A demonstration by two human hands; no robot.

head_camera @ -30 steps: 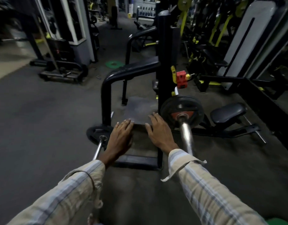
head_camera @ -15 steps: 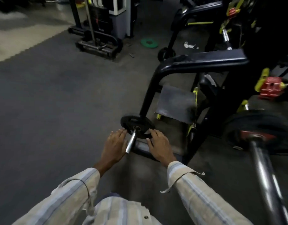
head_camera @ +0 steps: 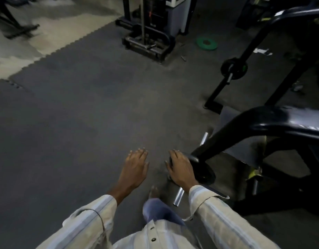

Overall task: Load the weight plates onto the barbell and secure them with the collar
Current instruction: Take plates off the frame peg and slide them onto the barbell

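A black weight plate (head_camera: pixel 204 172) sits on a low steel peg (head_camera: pixel 179 196) at the lower right of the head view, partly behind a black frame tube (head_camera: pixel 218 139). My right hand (head_camera: pixel 180 168) rests flat on the plate's near side, fingers spread; I cannot tell if it grips. My left hand (head_camera: pixel 136 167) hovers open over bare floor, a little left of the plate, holding nothing. A second black plate (head_camera: pixel 234 68) hangs on another peg farther back. A green plate (head_camera: pixel 207 43) lies flat on the floor beyond it. No barbell or collar is in view.
A black machine frame with a padded arm (head_camera: pixel 284 121) fills the right side. Another machine base (head_camera: pixel 148 44) stands at the top centre. Grey rubber floor (head_camera: pixel 83 114) spreads to the left, meeting a pale floor (head_camera: pixel 47 38) at the upper left. My bare foot (head_camera: pixel 154 192) is below the hands.
The view has swung left and down, so the loaded barbell and red collar left the frame. Both hands were either side of the peg; now the right one lies on the plate.
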